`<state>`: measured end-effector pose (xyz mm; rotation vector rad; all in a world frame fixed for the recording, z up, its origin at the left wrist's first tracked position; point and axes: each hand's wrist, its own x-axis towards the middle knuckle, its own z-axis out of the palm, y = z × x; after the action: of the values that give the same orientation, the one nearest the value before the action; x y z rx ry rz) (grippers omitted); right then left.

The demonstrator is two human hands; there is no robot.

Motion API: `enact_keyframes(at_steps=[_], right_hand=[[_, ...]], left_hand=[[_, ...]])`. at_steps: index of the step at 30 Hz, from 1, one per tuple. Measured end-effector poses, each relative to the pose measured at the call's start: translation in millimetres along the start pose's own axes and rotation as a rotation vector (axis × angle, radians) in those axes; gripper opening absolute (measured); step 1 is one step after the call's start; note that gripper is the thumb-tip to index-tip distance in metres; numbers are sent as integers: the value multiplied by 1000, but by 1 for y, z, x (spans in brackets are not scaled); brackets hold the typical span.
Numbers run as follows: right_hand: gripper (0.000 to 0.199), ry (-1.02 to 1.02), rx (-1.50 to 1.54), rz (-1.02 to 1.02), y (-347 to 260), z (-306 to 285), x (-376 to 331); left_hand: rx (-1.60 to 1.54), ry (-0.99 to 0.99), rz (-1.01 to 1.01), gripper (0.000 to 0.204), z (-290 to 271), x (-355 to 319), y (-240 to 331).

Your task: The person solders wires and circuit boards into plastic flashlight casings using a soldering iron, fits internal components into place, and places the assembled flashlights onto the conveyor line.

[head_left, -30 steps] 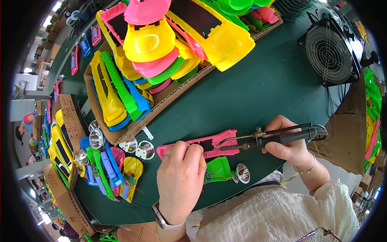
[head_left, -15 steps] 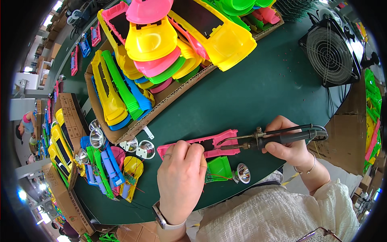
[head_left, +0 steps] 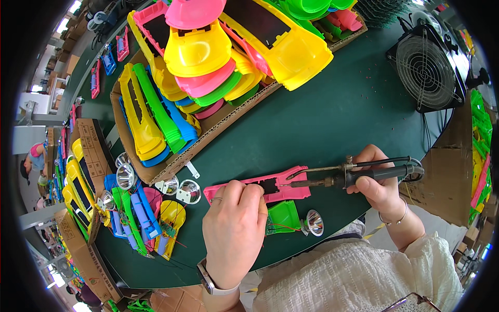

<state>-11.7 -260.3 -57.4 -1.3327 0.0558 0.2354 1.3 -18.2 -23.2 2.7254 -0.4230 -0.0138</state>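
Note:
A pink plastic housing (head_left: 287, 191) with a dark panel (head_left: 269, 185) lies on the green table in front of me. My left hand (head_left: 232, 231) is curled over its left part, fingers pinched on it and partly hidden. In my right hand (head_left: 378, 183) is a soldering iron (head_left: 332, 181) with a thin curved tube along it. Its tip points left, over the housing beside the dark panel; I cannot tell whether it touches. Just below the housing are a green plastic piece (head_left: 283, 216) with red wires and a shiny reflector cup (head_left: 314, 222).
A cardboard box (head_left: 218, 120) heaped with coloured housings stands at the back. Left of my hands lie reflector cups (head_left: 188, 192) and wired housings (head_left: 170, 221). A black fan (head_left: 425, 67) sits at the far right, with another carton (head_left: 436, 179) below it.
My right hand and the soldering iron have shifted slightly right and away from me. The left hand and the pink housing have hardly moved.

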Motion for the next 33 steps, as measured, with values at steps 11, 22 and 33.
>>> enact_keyframes(at_steps=[11,22,33], right_hand=[[37,83,72,-41,5,-3,-8],[43,144,214,-151,5,13,-28],[33,-51,119,-133,5,41,-56]], left_hand=[[-127,71,56,15,-11,-11,-11],[219,182,647,22,4,-70,-44],[-250,233,120,20,12,-69,-17]])
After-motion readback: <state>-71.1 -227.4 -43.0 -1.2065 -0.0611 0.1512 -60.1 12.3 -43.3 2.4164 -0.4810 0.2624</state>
